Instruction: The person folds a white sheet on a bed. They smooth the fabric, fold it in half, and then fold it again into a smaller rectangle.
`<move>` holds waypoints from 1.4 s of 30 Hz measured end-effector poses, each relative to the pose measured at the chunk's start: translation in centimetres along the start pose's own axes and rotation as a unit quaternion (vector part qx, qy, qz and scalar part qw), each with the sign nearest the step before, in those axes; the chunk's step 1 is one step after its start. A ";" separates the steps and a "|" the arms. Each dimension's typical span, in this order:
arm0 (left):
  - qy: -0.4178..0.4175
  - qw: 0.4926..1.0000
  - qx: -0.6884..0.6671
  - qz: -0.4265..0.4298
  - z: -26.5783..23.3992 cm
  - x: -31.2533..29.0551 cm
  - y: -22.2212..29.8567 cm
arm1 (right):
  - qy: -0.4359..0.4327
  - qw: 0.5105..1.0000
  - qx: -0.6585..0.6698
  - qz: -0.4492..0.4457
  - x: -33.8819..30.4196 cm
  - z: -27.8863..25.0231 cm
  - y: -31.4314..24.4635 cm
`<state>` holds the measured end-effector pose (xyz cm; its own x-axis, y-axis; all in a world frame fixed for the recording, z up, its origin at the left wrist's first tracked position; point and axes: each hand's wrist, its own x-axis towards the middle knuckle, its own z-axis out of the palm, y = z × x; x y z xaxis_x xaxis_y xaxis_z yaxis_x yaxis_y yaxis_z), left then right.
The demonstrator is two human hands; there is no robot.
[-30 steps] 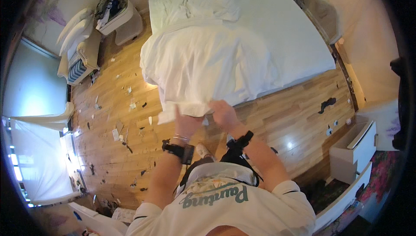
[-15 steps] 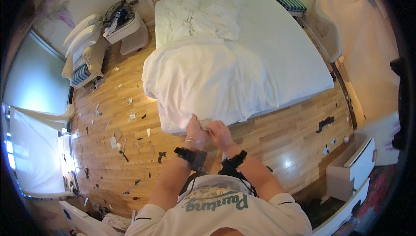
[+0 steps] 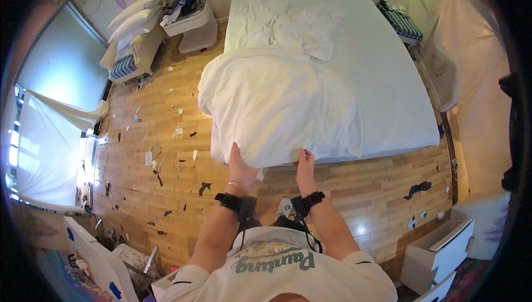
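A white duvet (image 3: 277,97) lies bunched over the near left part of the bed, its front edge hanging toward me. My left hand (image 3: 241,169) is closed around that near edge, and a bit of white cloth shows beside its palm. A short way to the right, my right hand (image 3: 305,166) pinches the same edge between thumb and fingers. Between the two hands the edge runs fairly straight. Under the duvet is a mattress with a smooth white sheet (image 3: 393,102). Farther back lies a crumpled heap of white bedding (image 3: 299,27).
Scraps of paper and dark bits litter the wooden floor (image 3: 177,191). An armchair (image 3: 141,58) with stacked white pillows (image 3: 133,16) and a side table (image 3: 191,27) with clothes stand far left. White drawers (image 3: 438,252) are near right; a toppled white panel (image 3: 105,257) is near left.
My hands were close together at the duvet's edge; now they are spread apart, with the edge stretched between them. The whole view has shifted a little to the left.
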<state>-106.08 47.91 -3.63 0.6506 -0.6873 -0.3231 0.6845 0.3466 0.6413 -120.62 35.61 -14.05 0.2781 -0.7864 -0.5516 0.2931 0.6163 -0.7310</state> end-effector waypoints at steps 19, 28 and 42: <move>0.064 0.994 -0.083 -0.028 4.8 -2.7 4.3 | -0.011 0.947 0.307 0.090 1.0 1.3 -6.5; -0.005 0.998 -0.059 -0.023 7.7 -2.2 2.7 | 0.094 0.923 0.235 -0.290 -4.7 -0.7 -24.6; 0.124 0.830 0.544 -0.002 -0.6 -5.5 1.1 | -0.064 0.768 -0.483 -0.416 -6.0 -2.2 -3.6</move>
<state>-108.71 52.44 -1.53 0.7897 -0.4871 -0.3730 0.0729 -0.5292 0.8454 -125.34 38.08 -9.00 0.4683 -0.8427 0.2658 -0.3805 -0.4638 -0.8001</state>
